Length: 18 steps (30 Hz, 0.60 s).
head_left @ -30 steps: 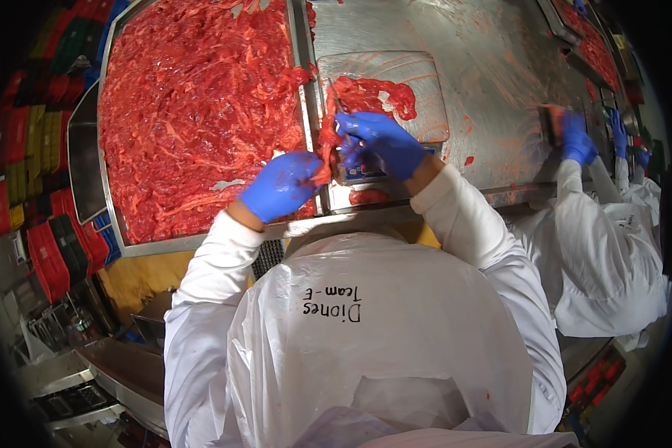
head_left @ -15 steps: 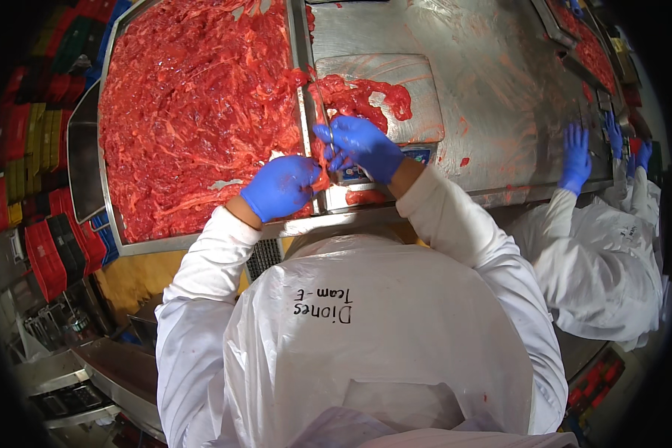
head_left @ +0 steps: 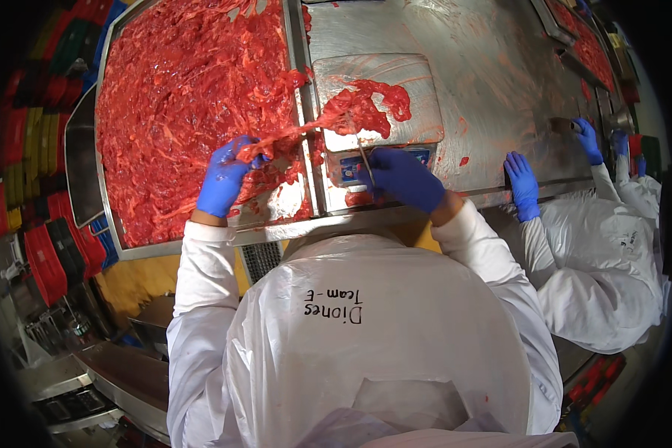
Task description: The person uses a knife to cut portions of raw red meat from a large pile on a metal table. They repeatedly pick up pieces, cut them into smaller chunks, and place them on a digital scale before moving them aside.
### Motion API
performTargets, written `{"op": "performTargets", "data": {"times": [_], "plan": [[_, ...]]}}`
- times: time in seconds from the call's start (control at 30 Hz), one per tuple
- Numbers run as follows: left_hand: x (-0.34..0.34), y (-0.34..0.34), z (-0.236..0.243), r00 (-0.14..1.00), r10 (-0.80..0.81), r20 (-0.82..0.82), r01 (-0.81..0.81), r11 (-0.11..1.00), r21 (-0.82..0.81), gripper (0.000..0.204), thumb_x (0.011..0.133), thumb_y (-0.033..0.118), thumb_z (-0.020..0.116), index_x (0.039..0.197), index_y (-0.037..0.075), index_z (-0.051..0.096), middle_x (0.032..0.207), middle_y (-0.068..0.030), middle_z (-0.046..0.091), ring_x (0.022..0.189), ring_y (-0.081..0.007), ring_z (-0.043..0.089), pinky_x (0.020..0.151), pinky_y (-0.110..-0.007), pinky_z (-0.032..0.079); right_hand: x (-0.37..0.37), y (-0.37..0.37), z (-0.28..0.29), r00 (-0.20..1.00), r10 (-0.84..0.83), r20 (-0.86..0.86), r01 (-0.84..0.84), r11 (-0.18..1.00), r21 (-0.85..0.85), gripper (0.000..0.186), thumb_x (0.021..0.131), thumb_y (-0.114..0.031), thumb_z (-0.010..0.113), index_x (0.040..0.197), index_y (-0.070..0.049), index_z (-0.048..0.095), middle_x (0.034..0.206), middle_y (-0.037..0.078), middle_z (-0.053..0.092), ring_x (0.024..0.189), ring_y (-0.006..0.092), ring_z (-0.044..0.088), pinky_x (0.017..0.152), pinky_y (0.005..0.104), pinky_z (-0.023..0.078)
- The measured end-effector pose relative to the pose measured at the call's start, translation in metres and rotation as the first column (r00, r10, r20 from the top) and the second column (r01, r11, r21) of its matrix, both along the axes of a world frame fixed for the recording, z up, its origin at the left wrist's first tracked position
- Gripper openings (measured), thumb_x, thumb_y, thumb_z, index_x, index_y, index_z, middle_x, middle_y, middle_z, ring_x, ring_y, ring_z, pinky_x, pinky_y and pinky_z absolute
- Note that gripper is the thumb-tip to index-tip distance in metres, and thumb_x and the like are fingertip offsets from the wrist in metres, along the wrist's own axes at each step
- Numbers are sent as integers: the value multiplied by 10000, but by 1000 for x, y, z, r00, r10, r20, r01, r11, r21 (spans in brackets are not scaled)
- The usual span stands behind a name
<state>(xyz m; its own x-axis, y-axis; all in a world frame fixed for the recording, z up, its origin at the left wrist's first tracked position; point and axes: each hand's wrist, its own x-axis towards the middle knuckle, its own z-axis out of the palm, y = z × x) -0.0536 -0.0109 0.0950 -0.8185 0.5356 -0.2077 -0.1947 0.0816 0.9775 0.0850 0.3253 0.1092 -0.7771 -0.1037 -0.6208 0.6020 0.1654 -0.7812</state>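
Observation:
My left hand [head_left: 225, 179], in a blue glove, is closed on the end of a strip of raw red meat [head_left: 280, 134]. The strip stretches over the metal divider [head_left: 308, 149] to the meat pile [head_left: 355, 108] on a steel scale [head_left: 381, 66]. My right hand [head_left: 409, 179], also blue-gloved, grips a thin metal tool [head_left: 364, 154] in front of the scale; its tip points at the meat, and its exact kind cannot be made out. Part of the scale's blue control panel [head_left: 349, 168] is hidden by that hand. To the left, a large steel tray [head_left: 106, 142] holds much raw meat [head_left: 179, 97].
A steel worktable [head_left: 493, 82] with smears and scraps extends right. Beside me, a co-worker's gloved hand [head_left: 523, 179] rests on its edge; the other gloved hand [head_left: 588, 140] holds a dark-handled tool [head_left: 564, 125]. Stacked crates [head_left: 45, 254] stand at the left.
My left hand has moved left and up, drawing the meat strip out across the divider. My right hand has shifted right and toward me with the tool. The co-worker's hands have also moved.

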Motion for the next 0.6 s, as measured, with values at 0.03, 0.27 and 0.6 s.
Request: {"op": "performTargets", "data": {"times": [0.03,0.27,0.6], "plan": [[-1,-4,3,999,49,-4,-48,997,57,151,880,27,597,1006,5,678,975,-43,680,902,-138,621,844,-311,485,-4,-1,-13,1000,-26,16,25,994,103,242,982,-223,703,1113,-19,689,916,24,700,808,110,655,722,286,540],[-14,-45,-17,996,-71,53,84,944,-320,200,902,3,528,1018,-7,691,915,-51,680,854,-139,615,818,-285,485,16,30,-6,995,-94,-30,85,972,-219,268,1004,-259,662,1098,-9,654,880,51,665,781,147,662,731,312,547],[-10,58,74,969,-149,198,38,878,476,224,901,29,591,1098,-46,667,990,-94,701,849,-181,655,835,-296,515,26,21,9,888,-426,-173,262,778,-571,391,1003,-311,657,1239,-4,608,1006,94,692,937,216,685,855,388,566]]}}
